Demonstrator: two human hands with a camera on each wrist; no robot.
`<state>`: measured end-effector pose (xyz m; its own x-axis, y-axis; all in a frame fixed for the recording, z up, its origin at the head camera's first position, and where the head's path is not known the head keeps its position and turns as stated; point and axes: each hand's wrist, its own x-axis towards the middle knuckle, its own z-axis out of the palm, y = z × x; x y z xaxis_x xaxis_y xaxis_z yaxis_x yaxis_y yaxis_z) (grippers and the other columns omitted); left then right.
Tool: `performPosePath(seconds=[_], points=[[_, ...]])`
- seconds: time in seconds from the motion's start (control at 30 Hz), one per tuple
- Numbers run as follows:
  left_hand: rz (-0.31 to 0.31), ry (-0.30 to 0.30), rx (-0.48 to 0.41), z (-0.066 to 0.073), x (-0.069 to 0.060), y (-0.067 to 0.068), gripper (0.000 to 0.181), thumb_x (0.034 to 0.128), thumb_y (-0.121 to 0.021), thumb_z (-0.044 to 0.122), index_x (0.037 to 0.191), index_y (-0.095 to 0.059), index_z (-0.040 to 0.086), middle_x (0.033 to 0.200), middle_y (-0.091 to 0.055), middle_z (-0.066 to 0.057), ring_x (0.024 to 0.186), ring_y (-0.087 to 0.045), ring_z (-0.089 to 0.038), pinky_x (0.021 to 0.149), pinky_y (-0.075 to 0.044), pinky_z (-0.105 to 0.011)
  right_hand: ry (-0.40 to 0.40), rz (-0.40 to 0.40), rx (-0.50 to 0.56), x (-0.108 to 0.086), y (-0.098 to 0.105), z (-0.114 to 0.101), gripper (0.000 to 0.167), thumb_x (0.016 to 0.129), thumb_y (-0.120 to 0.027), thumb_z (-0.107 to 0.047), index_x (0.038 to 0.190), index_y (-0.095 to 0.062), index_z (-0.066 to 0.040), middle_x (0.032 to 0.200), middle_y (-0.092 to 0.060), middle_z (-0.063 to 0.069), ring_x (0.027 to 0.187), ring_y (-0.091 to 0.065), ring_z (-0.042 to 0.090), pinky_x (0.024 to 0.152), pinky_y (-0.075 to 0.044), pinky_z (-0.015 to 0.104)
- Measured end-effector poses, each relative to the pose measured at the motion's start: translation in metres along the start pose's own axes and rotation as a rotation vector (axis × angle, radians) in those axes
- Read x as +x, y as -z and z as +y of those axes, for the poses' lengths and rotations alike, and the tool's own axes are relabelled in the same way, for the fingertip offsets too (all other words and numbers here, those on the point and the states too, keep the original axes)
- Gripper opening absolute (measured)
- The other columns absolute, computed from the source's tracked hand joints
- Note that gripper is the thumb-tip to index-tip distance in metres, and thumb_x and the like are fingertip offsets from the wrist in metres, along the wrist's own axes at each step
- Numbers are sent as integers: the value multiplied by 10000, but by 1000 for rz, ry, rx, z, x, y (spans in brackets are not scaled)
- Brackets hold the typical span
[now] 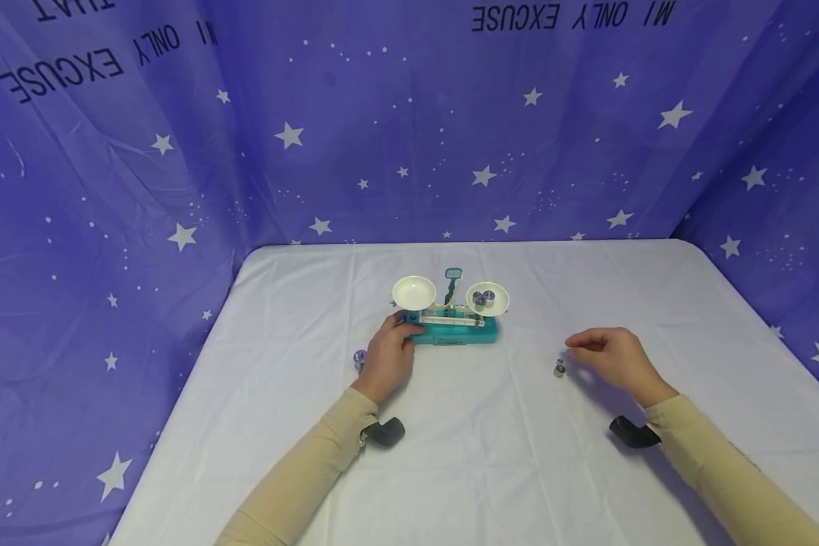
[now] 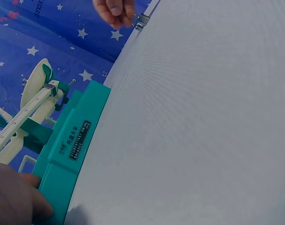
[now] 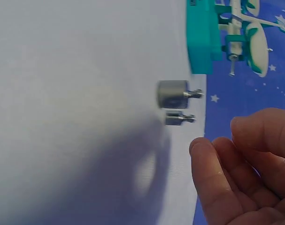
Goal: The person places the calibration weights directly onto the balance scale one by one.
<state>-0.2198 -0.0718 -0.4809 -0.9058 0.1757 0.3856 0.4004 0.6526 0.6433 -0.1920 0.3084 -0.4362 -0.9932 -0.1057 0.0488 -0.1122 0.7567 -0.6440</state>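
Note:
A teal balance scale (image 1: 453,334) with two white pans stands on the table. My left hand (image 1: 387,360) holds the left end of its base; the left wrist view shows fingers (image 2: 38,199) on the teal edge. Several metal weights (image 1: 483,298) lie in the right pan, while the left pan (image 1: 414,293) has nothing in it. Off to the right, my right hand (image 1: 614,360) hovers with loosely bent fingers, thumb apart and nothing visible between them. Beside it stand a larger knobbed weight (image 3: 173,94) and a smaller one (image 3: 174,118), both untouched.
More metal weights (image 1: 359,358) stand left of my left hand, partly hidden by it. A white cloth covers the table (image 1: 464,470). Purple star-patterned curtains (image 1: 409,136) hang behind it and along both sides.

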Motion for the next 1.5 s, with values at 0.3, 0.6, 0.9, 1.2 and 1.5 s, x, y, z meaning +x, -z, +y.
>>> performPosePath(seconds=[0.3,0.6,0.9,1.2,1.5], points=[[0,-2,3,-2,0,-1,312,873,-572,-87,1077,-778,29,1363,-611,-223,1293,-613,-364,1063,-524,-467,-1,-61,-35,0,-11,2,160,882,-751,-107,1017,-789,-30,1020,-781,165,818,-685,94,645,-535,192],[-13,5,-1,0,1,-1,305,884,-576,-77,1089,-775,32,1379,-601,-221,1312,-598,-364,1081,-511,-473,32,-81,-69,2,-14,3,128,881,-743,-83,988,-797,-39,1005,-784,158,838,-718,170,641,-537,189],[-10,1,4,0,1,0,293,889,-579,-67,1086,-774,31,1376,-602,-216,1310,-602,-356,1079,-513,-463,30,-95,-78,5,-15,6,117,883,-743,-92,977,-798,-49,991,-786,145,815,-704,139,643,-533,193],[-20,19,5,0,0,0,300,892,-573,-69,1092,-773,33,1384,-596,-214,1320,-593,-355,1087,-507,-465,28,-114,-68,5,-16,5,116,889,-719,-72,971,-788,-26,941,-782,123,778,-679,123,633,-530,202],[-17,16,11,0,0,0,312,883,-569,-71,1089,-776,39,1390,-599,-211,1313,-601,-353,1081,-512,-462,25,-74,-47,3,-17,4,80,893,-744,-110,930,-785,-51,874,-777,76,669,-632,56,594,-513,213]])
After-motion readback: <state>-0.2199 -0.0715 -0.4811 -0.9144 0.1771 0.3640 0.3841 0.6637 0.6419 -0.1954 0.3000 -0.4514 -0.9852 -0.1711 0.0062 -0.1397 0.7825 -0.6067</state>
